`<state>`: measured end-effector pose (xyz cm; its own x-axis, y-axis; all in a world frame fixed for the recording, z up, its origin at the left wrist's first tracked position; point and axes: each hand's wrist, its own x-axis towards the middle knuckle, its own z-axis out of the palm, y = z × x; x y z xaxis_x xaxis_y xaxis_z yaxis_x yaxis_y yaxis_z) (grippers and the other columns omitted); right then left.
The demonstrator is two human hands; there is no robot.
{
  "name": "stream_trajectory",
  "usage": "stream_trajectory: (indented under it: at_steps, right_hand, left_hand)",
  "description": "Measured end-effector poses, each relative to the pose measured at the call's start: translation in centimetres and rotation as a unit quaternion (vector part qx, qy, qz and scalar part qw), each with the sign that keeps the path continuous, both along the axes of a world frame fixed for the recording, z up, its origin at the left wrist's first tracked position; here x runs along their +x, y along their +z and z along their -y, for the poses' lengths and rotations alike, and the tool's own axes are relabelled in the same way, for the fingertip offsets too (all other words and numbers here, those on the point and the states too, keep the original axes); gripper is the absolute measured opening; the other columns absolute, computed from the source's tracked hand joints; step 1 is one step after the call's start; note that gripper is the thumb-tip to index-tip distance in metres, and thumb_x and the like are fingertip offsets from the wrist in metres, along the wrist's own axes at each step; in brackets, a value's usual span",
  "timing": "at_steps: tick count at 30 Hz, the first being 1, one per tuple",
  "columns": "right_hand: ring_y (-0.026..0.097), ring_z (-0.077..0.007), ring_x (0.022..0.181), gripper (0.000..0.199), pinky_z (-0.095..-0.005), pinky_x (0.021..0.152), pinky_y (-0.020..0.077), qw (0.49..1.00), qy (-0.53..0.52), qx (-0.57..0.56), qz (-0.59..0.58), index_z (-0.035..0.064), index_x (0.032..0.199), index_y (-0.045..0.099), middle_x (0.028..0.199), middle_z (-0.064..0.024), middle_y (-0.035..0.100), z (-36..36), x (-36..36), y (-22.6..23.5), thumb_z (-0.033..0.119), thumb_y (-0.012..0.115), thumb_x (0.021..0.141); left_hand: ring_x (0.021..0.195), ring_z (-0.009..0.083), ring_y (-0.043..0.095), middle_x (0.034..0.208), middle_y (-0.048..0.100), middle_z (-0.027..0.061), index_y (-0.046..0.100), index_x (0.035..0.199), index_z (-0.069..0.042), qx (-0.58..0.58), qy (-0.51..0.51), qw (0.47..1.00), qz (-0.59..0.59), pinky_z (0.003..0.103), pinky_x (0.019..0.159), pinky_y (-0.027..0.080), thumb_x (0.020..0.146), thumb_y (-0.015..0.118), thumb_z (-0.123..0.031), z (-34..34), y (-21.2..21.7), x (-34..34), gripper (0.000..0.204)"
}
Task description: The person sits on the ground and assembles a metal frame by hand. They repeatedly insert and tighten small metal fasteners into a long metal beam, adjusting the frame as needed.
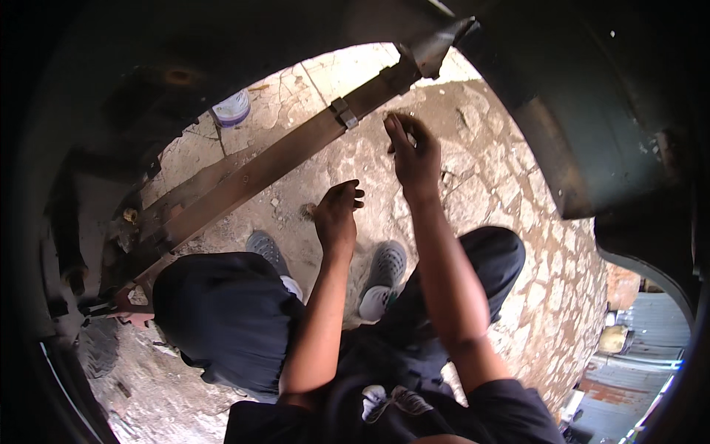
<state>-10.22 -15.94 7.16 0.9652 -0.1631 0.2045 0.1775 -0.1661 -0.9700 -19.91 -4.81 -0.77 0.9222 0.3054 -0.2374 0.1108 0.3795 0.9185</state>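
A long, rust-brown metal bar (251,177), shaped like a leaf spring, runs diagonally from lower left to upper right. A squared metal clip (344,112) wraps around it, and a bracket (436,50) sits at its upper right end. Just right of the clip, apart from the bar, is my right hand (418,155), thumb and fingers brought together; whatever they may hold is too small to make out. My left hand (337,218) hovers lower and nearer, below the bar, its fingers half bent with gaps between them and nothing visible in them. Both hands look dark with grime.
Dark vehicle bodywork (592,126) arches around the view. A green-grey cylinder-like part (569,148) hangs at right. Stony ground (510,214) lies below, with a white and purple tub (233,109) beyond the bar. Corrugated metal sheets (632,377) stand at lower right. My knees are bent.
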Motion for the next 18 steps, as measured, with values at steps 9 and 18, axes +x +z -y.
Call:
stream_trajectory:
  at_steps: [9, 18]
  right_hand:
    - [0.077, -0.0244, 0.091, 0.019, -0.0352, 0.084, 0.0588, 0.888, 0.210, -0.403, 0.065, 0.0083, 0.104, 0.078, 0.097, -0.0096, 0.079, 2.4, 12.0, 0.9, 0.018, 0.081, 0.088]
    - [0.075, -0.0293, 0.097, 0.023, -0.0379, 0.088, 0.0567, 0.888, 0.243, -0.390, 0.014, 0.0105, 0.107, 0.080, 0.102, -0.0142, 0.078, 0.2, 14.5, -1.6, 0.026, 0.080, 0.090]
  left_hand:
    - [0.089, 0.0140, 0.069, 0.102, 0.076, 0.0087, 0.073, 0.118, 0.000, 0.000, 0.050, 0.998, -0.045, 0.028, 0.080, 0.054, 0.103, 0.066, -0.020, -2.5, -0.5, -1.3, 0.026]
    - [0.094, 0.0159, 0.072, 0.105, 0.076, 0.0102, 0.074, 0.117, 0.000, 0.087, 0.062, 0.994, 0.012, 0.029, 0.083, 0.056, 0.103, 0.066, -0.017, -4.0, 2.5, 0.3, 0.023]
